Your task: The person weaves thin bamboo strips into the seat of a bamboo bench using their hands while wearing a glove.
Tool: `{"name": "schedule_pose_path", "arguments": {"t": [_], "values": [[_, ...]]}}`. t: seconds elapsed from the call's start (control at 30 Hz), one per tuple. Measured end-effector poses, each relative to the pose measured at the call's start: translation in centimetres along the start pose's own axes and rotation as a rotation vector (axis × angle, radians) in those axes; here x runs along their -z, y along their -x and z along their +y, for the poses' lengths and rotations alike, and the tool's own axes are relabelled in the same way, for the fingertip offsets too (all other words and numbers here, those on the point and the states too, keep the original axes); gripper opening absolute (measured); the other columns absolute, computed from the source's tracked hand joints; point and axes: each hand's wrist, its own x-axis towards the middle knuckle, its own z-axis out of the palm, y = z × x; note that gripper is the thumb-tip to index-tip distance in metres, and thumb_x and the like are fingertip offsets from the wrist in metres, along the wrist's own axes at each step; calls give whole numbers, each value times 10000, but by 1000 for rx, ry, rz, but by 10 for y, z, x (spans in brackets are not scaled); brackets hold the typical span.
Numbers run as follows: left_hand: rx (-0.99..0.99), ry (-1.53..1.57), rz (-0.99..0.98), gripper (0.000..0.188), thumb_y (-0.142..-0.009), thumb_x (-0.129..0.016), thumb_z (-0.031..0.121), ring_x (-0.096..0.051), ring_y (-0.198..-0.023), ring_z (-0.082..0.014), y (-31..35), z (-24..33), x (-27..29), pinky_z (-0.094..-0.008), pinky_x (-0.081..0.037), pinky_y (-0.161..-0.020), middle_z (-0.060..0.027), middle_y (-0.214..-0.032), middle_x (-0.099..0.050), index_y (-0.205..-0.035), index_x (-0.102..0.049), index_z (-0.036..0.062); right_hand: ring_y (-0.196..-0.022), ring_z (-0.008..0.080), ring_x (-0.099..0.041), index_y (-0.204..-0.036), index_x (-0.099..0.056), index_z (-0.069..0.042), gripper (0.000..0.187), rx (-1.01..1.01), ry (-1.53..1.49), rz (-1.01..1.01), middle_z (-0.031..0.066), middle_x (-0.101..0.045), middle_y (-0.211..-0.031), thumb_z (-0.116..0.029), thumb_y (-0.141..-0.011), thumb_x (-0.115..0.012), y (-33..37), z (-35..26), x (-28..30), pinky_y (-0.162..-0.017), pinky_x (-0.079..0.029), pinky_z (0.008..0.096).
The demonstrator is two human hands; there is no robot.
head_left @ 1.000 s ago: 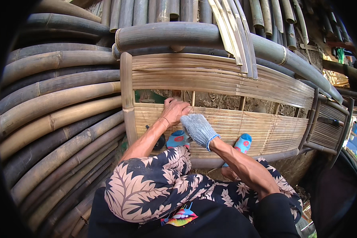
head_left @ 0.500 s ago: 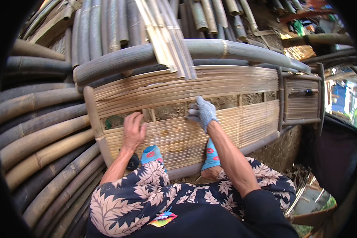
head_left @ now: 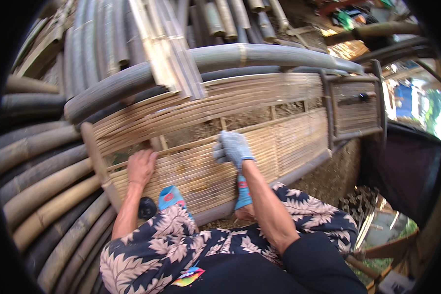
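Note:
Below me lies a long bamboo frame with thin slats (head_left: 203,176) running lengthwise, split by an open gap into a far and a near panel. My bare left hand (head_left: 141,167) is at the gap's near edge on the left, its fingers curled over a bamboo slat (head_left: 183,146). Over the near panel's upper edge, towards the middle, my right hand (head_left: 234,148) wears a grey glove. Its fingers are folded in, and whatever they hold is hidden. Both feet, in blue patterned socks (head_left: 170,197), are at the near panel.
A thick bamboo pole (head_left: 279,56) lies beyond the frame, with loose split strips (head_left: 169,54) across it. More poles (head_left: 54,181) are stacked at the left. A small slatted panel (head_left: 355,108) adjoins on the right. A round black object (head_left: 147,208) sits by my left forearm.
The view has shifted, so the scene sits farther left. My left hand has come down onto the slat at the gap's edge. My gloved right hand has moved nearer me over the near panel.

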Motion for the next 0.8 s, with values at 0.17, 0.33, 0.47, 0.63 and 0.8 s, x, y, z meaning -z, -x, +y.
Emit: {"name": "schedule_pose_path", "arguments": {"t": [0.17, 0.33, 0.47, 0.63, 0.8], "values": [[54, 91, -138, 333, -949, -560, 396, -627, -917, -303, 0, -6, -9, -441, -419, -796, -101, -918, -695, -945, -707, 97, -885, 184, -672, -960, -666, -15, 253, 834, 612, -159, 106, -671, -1006, -220, -1000, -523, 45, -69, 40, -754, -577, 324], [110, 153, -195, 354, -932, -567, 445, -618, -902, -318, 3, -17, -5, -445, -422, -821, -101, -899, -704, -917, -729, 131, -735, 186, -640, -806, -646, 9, 263, 707, 722, -341, 105, -666, -859, -180, -967, -562, 105, -111, 17, -733, -523, 310], [36, 198, -94, 317, -901, -615, 387, -611, -948, -338, 0, -10, -10, -450, -436, -874, -115, -940, -685, -1026, -705, 110, -412, 193, -527, -609, -538, -8, 457, 700, 349, -461, 97, -547, -516, -279, -977, -558, 140, -119, 37, -533, -529, 334], [-299, 410, -66, 349, -822, -607, 99, -619, -965, -326, -22, 84, 13, -431, -475, -922, -128, -1031, -640, -1166, -636, 47, -445, 182, -509, -715, -612, -18, 341, 1143, 316, -156, 83, -580, -584, -252, -963, -594, 166, -140, 72, -487, -469, 306], [116, 476, 61, 257, -809, -550, 25, -634, -937, -354, -20, 70, 17, -431, -517, -841, -158, -988, -639, -1038, -667, 34, -599, 218, -579, -820, -715, -49, 215, 590, 560, 573, 89, -652, -687, -235, -917, -666, 63, -124, 111, -594, -460, 310]]}}
